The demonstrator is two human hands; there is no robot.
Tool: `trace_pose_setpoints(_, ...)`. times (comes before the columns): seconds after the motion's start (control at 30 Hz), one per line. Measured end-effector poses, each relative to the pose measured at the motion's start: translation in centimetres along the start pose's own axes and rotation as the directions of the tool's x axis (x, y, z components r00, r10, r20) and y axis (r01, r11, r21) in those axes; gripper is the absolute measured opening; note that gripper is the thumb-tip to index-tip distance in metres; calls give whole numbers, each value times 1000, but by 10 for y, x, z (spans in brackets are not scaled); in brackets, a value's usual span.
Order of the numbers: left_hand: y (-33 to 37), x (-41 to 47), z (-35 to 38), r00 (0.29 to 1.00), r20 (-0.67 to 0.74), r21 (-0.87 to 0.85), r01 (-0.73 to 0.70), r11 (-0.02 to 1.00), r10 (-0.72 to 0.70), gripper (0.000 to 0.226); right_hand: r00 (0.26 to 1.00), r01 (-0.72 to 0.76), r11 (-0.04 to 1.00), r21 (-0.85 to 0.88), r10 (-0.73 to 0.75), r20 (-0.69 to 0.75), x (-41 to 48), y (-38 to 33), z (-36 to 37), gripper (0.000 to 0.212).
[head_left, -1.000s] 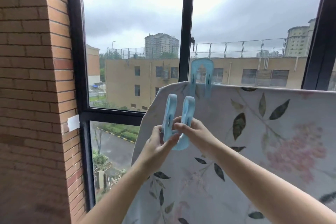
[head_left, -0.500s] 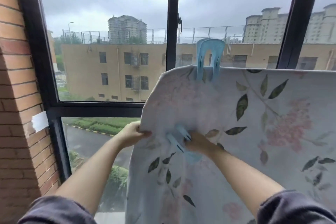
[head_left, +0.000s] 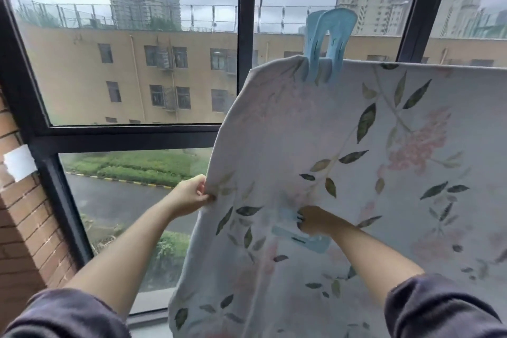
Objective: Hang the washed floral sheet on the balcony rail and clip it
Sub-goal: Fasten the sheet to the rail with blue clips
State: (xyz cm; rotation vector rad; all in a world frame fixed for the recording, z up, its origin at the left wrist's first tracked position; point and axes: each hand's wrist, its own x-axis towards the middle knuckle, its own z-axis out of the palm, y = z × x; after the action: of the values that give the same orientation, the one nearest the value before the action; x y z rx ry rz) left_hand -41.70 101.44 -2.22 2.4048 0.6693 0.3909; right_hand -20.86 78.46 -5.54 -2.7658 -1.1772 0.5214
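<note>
- Blue spare clip (head_left: pixel 301 240) low on the floral sheet (head_left: pixel 356 151): the right hand (head_left: pixel 317 221) curls round it, apparently readying it; it lies crosswise, ends blurred.
- At the sheet's left edge, the left hand (head_left: pixel 192 196) pinches the hem, likely pulling it taut.
- At the sheet's top, a second clip (head_left: pixel 327 44) stands upright, pinning it over the hidden rail.

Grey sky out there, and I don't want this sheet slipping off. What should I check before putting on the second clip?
1. The floral sheet hangs draped from its top edge: ok.
2. The first clip clamps that top edge: ok.
3. The left hand grips the sheet's left edge: ok.
4. The right hand holds the second clip: ok.
5. Second clip up at the top edge: not ok, it is low, in front of the sheet.
6. Second clip's jaws open: cannot tell, blurred.
</note>
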Motion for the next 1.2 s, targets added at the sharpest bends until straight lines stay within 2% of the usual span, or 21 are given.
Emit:
trace_pose_setpoints(0.07, 1, -7, 15, 993, 118, -5, 4, 1000, -4, 30, 997, 66, 986, 152, -60, -44, -9, -2, 7, 11)
trace_pose_setpoints(0.1, 1, -8, 19, 996, 86, 69, 13, 998, -19, 26, 988, 128, 954, 272, -100, -115, -11, -5, 2, 20)
trace_pose_setpoints(0.17, 5, -8, 27, 985, -133, 242, 140, 960, -110, 15, 957, 234, 861, 452, -122, -263, -17, -8, -12, 43)
trace_pose_setpoints(0.2, 5, -9, 30, 953, -260, 264, 227, 937, -157, 14, 941, 235, 850, 470, -79, -329, -15, -6, -16, 47)
trace_pose_setpoints(0.27, 3, -14, 36, 877, -429, 136, 301, 944, -217, 8, 927, 25, 921, 389, 124, -353, -12, 9, -18, 35)
trace_pose_setpoints(0.33, 6, -24, 46, 807, -548, -30, 244, 969, -220, 6, 932, -216, 939, 269, 280, -229, -14, 29, -10, 19)
trace_pose_setpoints(0.37, 12, -30, 53, 781, -597, -71, 175, 982, -183, 9, 948, -240, 939, 248, 281, -149, -18, 36, -4, 14)
trace_pose_setpoints(0.43, 29, -44, 67, 757, -652, -86, -10, 996, -49, 12, 983, -159, 945, 285, 179, -47, -22, 39, 4, 10)
trace_pose_setpoints(0.47, 40, -49, 77, 757, -653, -67, -108, 992, 38, 12, 993, -78, 945, 318, 100, -56, -23, 40, 6, 15)
trace_pose_setpoints(0.57, 67, -49, 107, 778, -568, 39, -301, 953, 269, 9, 956, 154, 890, 429, -25, -292, -25, 40, 0, 13)
trace_pose_setpoints(0.6, 73, -43, 116, 814, -512, 47, -294, 955, 276, 17, 934, 171, 878, 447, -1, -356, -21, 44, -5, 12)
trace_pose_setpoints(0.63, 76, -36, 123, 863, -452, 25, -241, 970, 226, 26, 919, 125, 870, 476, 79, -386, -15, 51, -9, 30)
trace_pose_setpoints(0.7, 84, -24, 139, 952, -301, -128, 26, 991, -64, 42, 902, -132, 796, 591, 344, -262, -7, 81, -10, 54)
trace_pose_setpoints(0.73, 87, -20, 149, 955, -207, -197, 173, 965, -213, 49, 896, -238, 754, 612, 414, -162, -7, 102, -6, 55)
trace_pose_setpoints(0.8, 92, -18, 169, 936, -57, -196, 330, 923, -347, 57, 917, -308, 731, 609, 399, -15, -8, 131, 8, 48)
trace_pose_setpoints(0.9, 109, -21, 207, 914, 77, -239, 405, 883, -398, 50, 944, -304, 744, 596, 320, 82, -10, 150, 30, 47)
trace_pose_setpoints(0.93, 119, -23, 222, 894, 129, -321, 447, 835, -429, 45, 955, -282, 748, 601, 282, 97, -10, 154, 38, 48)
trace_pose_setpoints(1.0, 136, -27, 242, 849, 241, -563, 517, 644, -470, 30, 977, -198, 762, 617, 203, 63, -11, 157, 51, 43)
trace_pose_setpoints(1.07, 149, -33, 264, 834, 314, -747, 512, 424, -454, 19, 988, -115, 749, 653, 154, -3, -15, 165, 59, 32)
trace_pose_setpoints(1.1, 153, -36, 272, 842, 311, -801, 482, 356, -440, 20, 992, -74, 734, 675, 122, -25, -18, 167, 59, 27)
trace_pose_setpoints(1.2, 166, -40, 291, 871, 278, -847, 422, 325, -405, 36, 999, 2, 654, 757, -37, 29, -34, 166, 57, 21)
